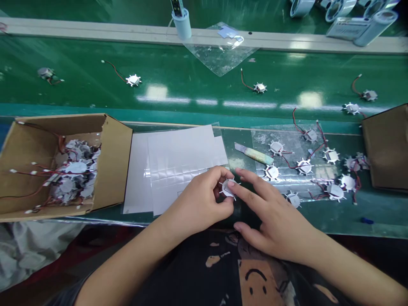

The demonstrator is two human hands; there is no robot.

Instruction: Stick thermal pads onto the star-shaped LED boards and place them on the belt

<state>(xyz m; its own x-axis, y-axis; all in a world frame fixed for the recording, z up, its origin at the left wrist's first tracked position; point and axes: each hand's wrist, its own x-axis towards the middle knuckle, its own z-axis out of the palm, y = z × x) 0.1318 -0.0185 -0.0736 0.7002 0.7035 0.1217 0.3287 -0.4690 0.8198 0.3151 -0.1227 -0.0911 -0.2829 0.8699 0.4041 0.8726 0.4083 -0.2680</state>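
Held a disc (227, 188) in the pinched left hand (207, 197) above the bench (334, 216), under one fingertip of the spread right hand (270, 206) — judged it light, fragile-pronged, best gripped by the rim.

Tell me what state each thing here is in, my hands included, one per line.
Left hand: closed on the white part.
Right hand: open, touching the white part.
White part: pinched by the left hand.
Left box: open, wired parts inside.
Right box: partly in view, can't tell whether open.
Knife: lying down, unheld.
White sheets: flat, overlapping.
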